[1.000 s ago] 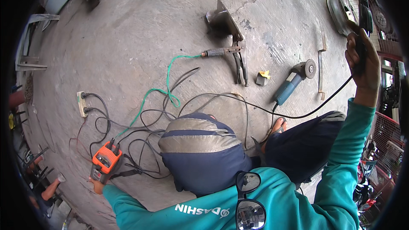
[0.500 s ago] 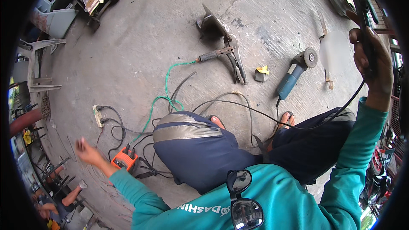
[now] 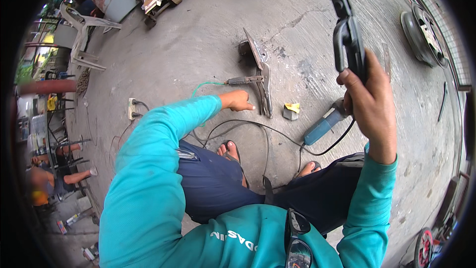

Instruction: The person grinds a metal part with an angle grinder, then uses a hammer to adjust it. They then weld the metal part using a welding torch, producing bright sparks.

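My right hand (image 3: 369, 97) is raised, gripping a black electrode holder (image 3: 347, 30) with a cable running down from it. My left hand (image 3: 239, 101) reaches forward, fingers apart and empty, just short of locking pliers (image 3: 267, 94) clamped to a bent steel piece (image 3: 253, 49). A metal clamp (image 3: 243, 80) with a green wire lies across the pliers. Right of these are a small grey block (image 3: 290, 114) with something yellow on top and a blue angle grinder (image 3: 320, 126), partly behind my right hand. The orange machine is hidden from view.
A power strip (image 3: 131, 109) and loose cables lie on the concrete floor. At the upper left are a white plastic chair (image 3: 79, 44) and a grey bin; at the right, a wheel rim (image 3: 416, 34) and flat metal strip. Another person (image 3: 64, 173) is at the far left.
My left hand left the orange machine and swung up and forward toward the pliers. My right hand, still gripping the holder, shifted leftward in view. The camera's view has turned too.
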A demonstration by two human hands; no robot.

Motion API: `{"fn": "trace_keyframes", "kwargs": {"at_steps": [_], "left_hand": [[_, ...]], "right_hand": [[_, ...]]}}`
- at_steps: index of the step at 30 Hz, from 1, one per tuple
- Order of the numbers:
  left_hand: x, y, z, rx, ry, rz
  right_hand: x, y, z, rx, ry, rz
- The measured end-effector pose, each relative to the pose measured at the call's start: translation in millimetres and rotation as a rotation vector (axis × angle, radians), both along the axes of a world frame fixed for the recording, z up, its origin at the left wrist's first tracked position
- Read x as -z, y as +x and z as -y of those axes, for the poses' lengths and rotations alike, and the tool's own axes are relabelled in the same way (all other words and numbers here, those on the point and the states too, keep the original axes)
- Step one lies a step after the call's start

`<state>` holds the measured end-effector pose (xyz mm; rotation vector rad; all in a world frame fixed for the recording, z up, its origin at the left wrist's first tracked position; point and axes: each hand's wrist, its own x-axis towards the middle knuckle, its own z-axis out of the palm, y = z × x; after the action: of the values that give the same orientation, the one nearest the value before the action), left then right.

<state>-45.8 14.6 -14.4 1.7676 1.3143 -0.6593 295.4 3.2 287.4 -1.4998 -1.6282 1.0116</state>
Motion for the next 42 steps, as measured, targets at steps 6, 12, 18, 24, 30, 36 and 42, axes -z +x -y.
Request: {"fn": "trace_keyframes", "kwargs": {"at_steps": [6,12,18,24,30,36,42], "left_hand": [[31,91,18,-0.782,0.300,-0.003],[58,123,38,-1.356,0.567,-0.060],[7,144,17,-1.792,0.602,0.543],[-9,154,49,-1.759,0.462,0.723],[23,134,74,-1.540,0.575,0.485],[8,142,69,-1.549,0.535,0.548],[3,133,68,-1.538,0.476,0.610]], "right_hand": [[32,8,-42,-0.051,-0.030,0.179],[50,-16,-54,-0.173,-0.040,0.116],[52,-27,-52,-0.232,-0.062,0.098],[73,8,-49,-0.315,-0.018,0.153],[79,28,-44,-0.308,-0.139,0.215],[90,57,-59,-0.347,0.031,0.351],[64,41,-110,-0.506,-0.057,0.936]]}}
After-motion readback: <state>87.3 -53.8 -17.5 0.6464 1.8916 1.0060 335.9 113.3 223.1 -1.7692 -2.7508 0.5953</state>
